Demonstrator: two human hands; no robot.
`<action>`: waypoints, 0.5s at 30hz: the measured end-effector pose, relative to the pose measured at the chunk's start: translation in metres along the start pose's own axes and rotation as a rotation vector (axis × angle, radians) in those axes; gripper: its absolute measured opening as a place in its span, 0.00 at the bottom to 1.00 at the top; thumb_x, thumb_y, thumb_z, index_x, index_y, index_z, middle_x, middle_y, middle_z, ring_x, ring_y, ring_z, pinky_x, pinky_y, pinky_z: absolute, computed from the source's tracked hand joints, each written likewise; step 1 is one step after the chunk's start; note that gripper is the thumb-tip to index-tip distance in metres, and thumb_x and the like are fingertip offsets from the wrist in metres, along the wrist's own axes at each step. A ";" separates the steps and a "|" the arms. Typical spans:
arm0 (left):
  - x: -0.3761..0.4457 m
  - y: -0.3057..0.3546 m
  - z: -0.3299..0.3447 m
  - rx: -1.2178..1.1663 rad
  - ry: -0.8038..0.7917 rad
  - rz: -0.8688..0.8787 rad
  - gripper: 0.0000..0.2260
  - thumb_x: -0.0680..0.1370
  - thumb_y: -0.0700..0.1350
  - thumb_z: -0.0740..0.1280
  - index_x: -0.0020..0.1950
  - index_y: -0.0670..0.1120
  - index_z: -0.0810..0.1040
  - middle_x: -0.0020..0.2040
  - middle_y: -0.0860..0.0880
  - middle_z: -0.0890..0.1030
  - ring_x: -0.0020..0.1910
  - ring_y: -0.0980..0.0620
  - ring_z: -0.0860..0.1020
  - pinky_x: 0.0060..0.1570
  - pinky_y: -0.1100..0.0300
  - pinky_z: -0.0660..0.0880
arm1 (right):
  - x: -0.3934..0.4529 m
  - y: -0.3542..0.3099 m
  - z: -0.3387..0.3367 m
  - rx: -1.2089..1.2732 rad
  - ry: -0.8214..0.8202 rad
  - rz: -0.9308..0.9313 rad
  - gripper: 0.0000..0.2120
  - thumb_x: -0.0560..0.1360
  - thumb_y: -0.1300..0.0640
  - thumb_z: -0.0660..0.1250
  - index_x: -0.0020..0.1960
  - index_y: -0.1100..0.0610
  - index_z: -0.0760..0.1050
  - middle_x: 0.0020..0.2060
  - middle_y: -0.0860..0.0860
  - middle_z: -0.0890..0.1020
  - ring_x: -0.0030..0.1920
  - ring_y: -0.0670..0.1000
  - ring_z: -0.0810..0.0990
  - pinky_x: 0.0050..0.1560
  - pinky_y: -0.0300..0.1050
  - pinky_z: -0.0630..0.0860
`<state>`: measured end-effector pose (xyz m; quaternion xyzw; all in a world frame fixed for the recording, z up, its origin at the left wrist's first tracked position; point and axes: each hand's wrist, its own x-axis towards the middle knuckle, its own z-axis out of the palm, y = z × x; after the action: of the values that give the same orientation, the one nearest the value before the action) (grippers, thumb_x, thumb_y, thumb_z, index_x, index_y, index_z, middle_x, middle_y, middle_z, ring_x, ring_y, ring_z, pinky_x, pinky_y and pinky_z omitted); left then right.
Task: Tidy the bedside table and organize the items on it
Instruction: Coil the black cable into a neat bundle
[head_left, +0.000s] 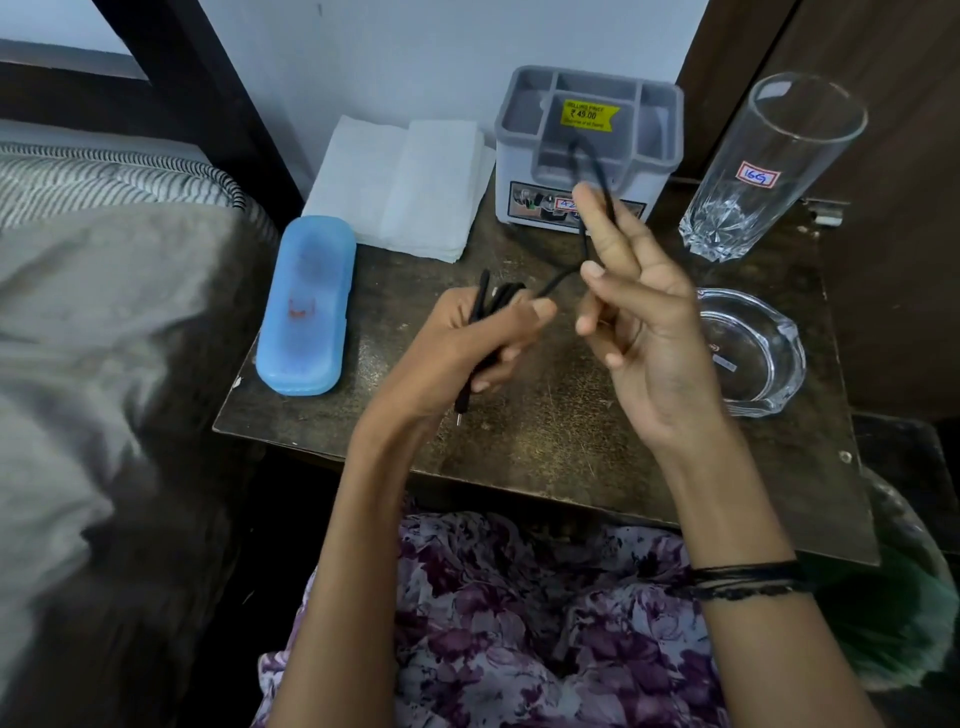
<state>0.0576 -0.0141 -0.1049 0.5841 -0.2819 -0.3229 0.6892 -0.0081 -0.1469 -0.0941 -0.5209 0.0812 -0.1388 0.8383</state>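
Observation:
A thin black cable (592, 171) is being held over the dark bedside table (545, 431). My left hand (467, 343) is closed around several gathered loops of it, with a plug end hanging below the fist. My right hand (639, 317) is raised palm-up beside it, and a loop of the same cable runs between its fingers. Behind the hands stands a grey compartment organizer (587, 109) with a yellow price sticker. A blue plastic case (306, 306) lies at the table's left edge, and a stack of white tissues (405, 187) sits behind it.
A tall empty drinking glass (769, 166) stands at the back right. A clear glass ashtray (753, 353) sits in front of it. A bed with grey bedding (104, 312) borders the table on the left. A wooden panel rises on the right.

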 end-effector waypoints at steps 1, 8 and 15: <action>0.000 0.001 0.000 -0.024 0.014 0.007 0.18 0.75 0.46 0.62 0.25 0.52 0.68 0.18 0.56 0.64 0.17 0.59 0.59 0.23 0.68 0.61 | 0.001 0.000 -0.001 -0.034 0.003 -0.006 0.26 0.76 0.68 0.58 0.72 0.56 0.61 0.69 0.45 0.72 0.26 0.41 0.75 0.19 0.29 0.65; 0.001 0.005 0.004 -0.349 -0.035 0.120 0.26 0.79 0.43 0.45 0.27 0.50 0.73 0.16 0.56 0.68 0.16 0.61 0.64 0.23 0.66 0.66 | 0.005 0.013 0.008 -0.329 -0.033 -0.052 0.21 0.76 0.61 0.65 0.65 0.48 0.63 0.42 0.45 0.83 0.32 0.43 0.77 0.29 0.37 0.74; -0.002 0.014 -0.011 -1.017 0.184 0.361 0.18 0.77 0.42 0.53 0.50 0.41 0.82 0.38 0.47 0.86 0.31 0.56 0.82 0.39 0.63 0.80 | 0.003 0.024 0.008 -0.671 -0.142 0.010 0.23 0.74 0.54 0.68 0.65 0.46 0.63 0.30 0.46 0.82 0.40 0.59 0.78 0.49 0.34 0.69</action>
<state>0.0670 -0.0043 -0.0932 0.1453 -0.1246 -0.2429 0.9510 0.0008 -0.1312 -0.1121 -0.7757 0.0665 -0.0635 0.6243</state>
